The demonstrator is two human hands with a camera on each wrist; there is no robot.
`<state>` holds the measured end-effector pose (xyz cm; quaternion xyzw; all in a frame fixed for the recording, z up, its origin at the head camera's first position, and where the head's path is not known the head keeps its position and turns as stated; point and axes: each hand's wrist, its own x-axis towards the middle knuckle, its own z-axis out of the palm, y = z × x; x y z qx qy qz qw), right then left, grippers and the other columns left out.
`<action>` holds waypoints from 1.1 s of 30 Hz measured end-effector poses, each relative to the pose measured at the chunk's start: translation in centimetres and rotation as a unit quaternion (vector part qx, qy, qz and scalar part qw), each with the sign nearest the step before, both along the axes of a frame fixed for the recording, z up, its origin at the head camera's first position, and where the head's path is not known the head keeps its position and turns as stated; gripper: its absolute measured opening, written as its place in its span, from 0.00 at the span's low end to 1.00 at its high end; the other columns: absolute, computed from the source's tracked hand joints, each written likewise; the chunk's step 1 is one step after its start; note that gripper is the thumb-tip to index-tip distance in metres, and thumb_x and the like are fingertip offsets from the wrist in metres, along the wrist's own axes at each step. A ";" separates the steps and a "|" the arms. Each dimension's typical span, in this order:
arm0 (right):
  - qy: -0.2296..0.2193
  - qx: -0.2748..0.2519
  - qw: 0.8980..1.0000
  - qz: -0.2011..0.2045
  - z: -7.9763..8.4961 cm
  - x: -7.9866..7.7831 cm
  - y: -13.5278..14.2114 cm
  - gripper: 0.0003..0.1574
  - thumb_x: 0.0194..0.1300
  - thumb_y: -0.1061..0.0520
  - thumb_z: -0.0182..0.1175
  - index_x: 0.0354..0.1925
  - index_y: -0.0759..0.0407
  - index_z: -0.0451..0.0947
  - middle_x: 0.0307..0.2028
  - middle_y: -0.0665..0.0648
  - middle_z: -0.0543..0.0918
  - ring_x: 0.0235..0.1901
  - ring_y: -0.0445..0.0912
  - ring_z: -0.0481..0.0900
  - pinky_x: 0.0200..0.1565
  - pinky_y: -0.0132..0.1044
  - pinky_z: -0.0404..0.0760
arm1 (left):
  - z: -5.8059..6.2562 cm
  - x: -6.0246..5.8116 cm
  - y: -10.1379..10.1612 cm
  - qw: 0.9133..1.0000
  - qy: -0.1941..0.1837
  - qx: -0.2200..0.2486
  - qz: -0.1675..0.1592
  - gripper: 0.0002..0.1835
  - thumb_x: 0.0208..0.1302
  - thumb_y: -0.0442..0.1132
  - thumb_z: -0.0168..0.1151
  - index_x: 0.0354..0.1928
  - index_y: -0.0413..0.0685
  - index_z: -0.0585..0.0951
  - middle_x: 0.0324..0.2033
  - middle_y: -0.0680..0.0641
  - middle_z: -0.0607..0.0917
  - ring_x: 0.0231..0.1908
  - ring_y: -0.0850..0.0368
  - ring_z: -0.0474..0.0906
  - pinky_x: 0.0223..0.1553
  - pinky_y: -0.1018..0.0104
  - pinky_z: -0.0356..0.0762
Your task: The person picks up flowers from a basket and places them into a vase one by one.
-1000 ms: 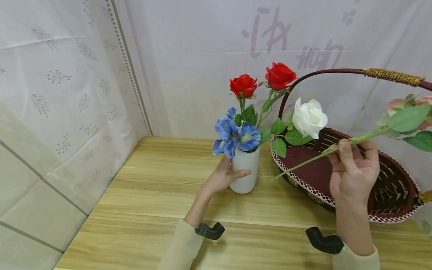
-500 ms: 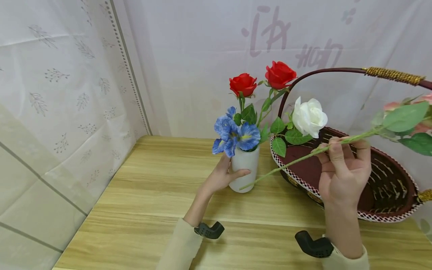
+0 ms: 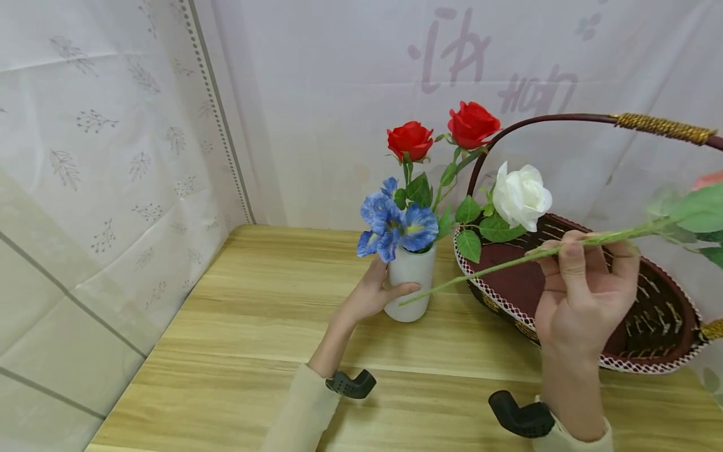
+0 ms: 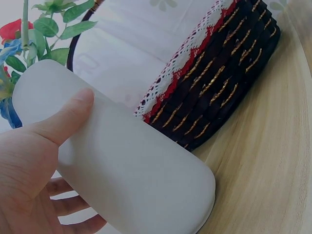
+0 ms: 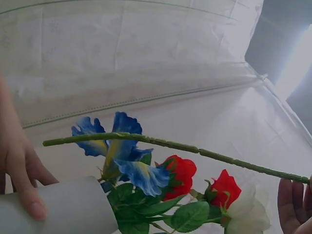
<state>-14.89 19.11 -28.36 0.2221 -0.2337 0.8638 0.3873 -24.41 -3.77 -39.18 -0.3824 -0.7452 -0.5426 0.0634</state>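
My left hand holds a white vase around its side, thumb across the front. In the vase stand two red roses, a blue iris and a white rose leaning right. My right hand pinches the green stem of an artificial flower between thumb and fingers. Its bare end points left and overlaps the vase in the head view. Leaves and a bit of pink bloom show at the right edge, mostly cut off. In the right wrist view the stem passes over the blooms.
A dark woven basket with lace trim and a tall arched handle stands right of the vase, behind my right hand. Patterned white cloth hangs behind and to the left of the wooden table.
My right hand first moved left with the flower, bringing the stem's end across the vase. Since then the stem has tilted flatter and the bloom has swung right. The left hand stays on the vase.
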 end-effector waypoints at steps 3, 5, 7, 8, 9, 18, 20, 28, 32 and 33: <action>0.003 -0.025 1.000 -0.017 0.3 0.0 0.3 0.20 0.54 0.83 0.48 0.46 0.78 0.59 0.29 0.72 0.72 0.24 0.60 0.76 0.27 0.48 0.80 | 0.0 0.2 -0.1 1.000 -0.001 -0.009 0.006 0.51 0.56 0.36 0.65 0.71 0.67 0.41 0.65 0.55 0.58 0.62 0.61 0.59 0.59 0.60 0.61; -0.001 -0.038 0.999 -0.031 0.5 0.1 0.4 0.21 0.53 0.83 0.50 0.46 0.77 0.59 0.30 0.72 0.72 0.24 0.60 0.76 0.27 0.48 0.80 | 0.1 0.3 -0.1 1.000 -0.008 -0.012 0.010 0.52 0.57 0.37 0.65 0.71 0.67 0.39 0.66 0.54 0.56 0.62 0.60 0.58 0.59 0.60 0.61; -0.003 -0.046 0.998 -0.051 0.7 0.0 0.6 0.22 0.53 0.83 0.51 0.46 0.77 0.60 0.30 0.72 0.71 0.23 0.61 0.76 0.28 0.49 0.80 | 0.1 0.3 -0.1 1.000 -0.014 -0.012 0.010 0.52 0.57 0.37 0.65 0.71 0.68 0.37 0.67 0.54 0.54 0.63 0.60 0.57 0.60 0.59 0.60; -0.003 -0.051 0.997 -0.061 0.7 0.0 0.7 0.22 0.53 0.83 0.52 0.46 0.77 0.60 0.30 0.71 0.71 0.23 0.60 0.76 0.28 0.49 0.80 | 0.2 0.3 -0.1 1.000 -0.017 -0.011 0.010 0.52 0.57 0.37 0.65 0.71 0.68 0.37 0.67 0.54 0.53 0.63 0.59 0.56 0.60 0.58 0.59; -0.002 -0.056 0.996 -0.071 0.8 -0.1 0.7 0.22 0.53 0.82 0.52 0.46 0.77 0.60 0.29 0.71 0.71 0.23 0.60 0.76 0.28 0.50 0.80 | 0.2 0.3 -0.1 1.000 -0.020 -0.010 0.010 0.53 0.57 0.38 0.65 0.70 0.68 0.37 0.67 0.55 0.53 0.63 0.60 0.55 0.61 0.58 0.58; 0.004 -0.098 0.985 -0.145 1.3 -0.7 0.7 0.20 0.53 0.81 0.54 0.43 0.75 0.60 0.26 0.70 0.70 0.21 0.60 0.75 0.25 0.50 0.79 | 0.0 0.3 0.0 0.999 -0.034 -0.008 0.014 0.53 0.56 0.38 0.66 0.70 0.69 0.38 0.66 0.57 0.55 0.63 0.60 0.57 0.60 0.56 0.58; 0.000 -0.089 0.981 -0.172 1.3 -0.9 0.8 0.19 0.53 0.79 0.55 0.43 0.76 0.61 0.26 0.70 0.69 0.20 0.58 0.74 0.26 0.50 0.79 | 0.0 0.2 0.0 1.000 -0.029 -0.005 0.009 0.52 0.56 0.37 0.66 0.70 0.69 0.40 0.65 0.56 0.57 0.62 0.60 0.58 0.60 0.56 0.60; -0.013 -0.112 0.980 -0.163 1.2 -1.3 0.0 0.22 0.51 0.81 0.56 0.43 0.74 0.60 0.28 0.70 0.68 0.22 0.57 0.73 0.26 0.50 0.79 | 0.1 0.2 0.1 1.000 -0.025 0.004 -0.002 0.51 0.56 0.36 0.66 0.71 0.68 0.41 0.64 0.55 0.58 0.61 0.60 0.60 0.58 0.55 0.62; 0.002 -0.102 0.981 -0.167 1.0 -1.9 -1.0 0.24 0.47 0.83 0.58 0.42 0.77 0.60 0.28 0.71 0.68 0.22 0.57 0.73 0.25 0.50 0.79 | 0.1 0.2 0.0 1.000 -0.015 -0.001 0.002 0.51 0.56 0.36 0.66 0.71 0.67 0.41 0.65 0.55 0.58 0.61 0.60 0.60 0.59 0.56 0.61; 0.005 -0.099 0.980 -0.170 1.0 -2.0 -1.2 0.24 0.46 0.83 0.59 0.41 0.77 0.61 0.28 0.72 0.68 0.22 0.58 0.74 0.25 0.50 0.79 | 0.1 0.2 0.0 1.000 -0.014 -0.003 0.005 0.52 0.56 0.37 0.66 0.71 0.68 0.41 0.65 0.55 0.58 0.61 0.60 0.59 0.59 0.57 0.61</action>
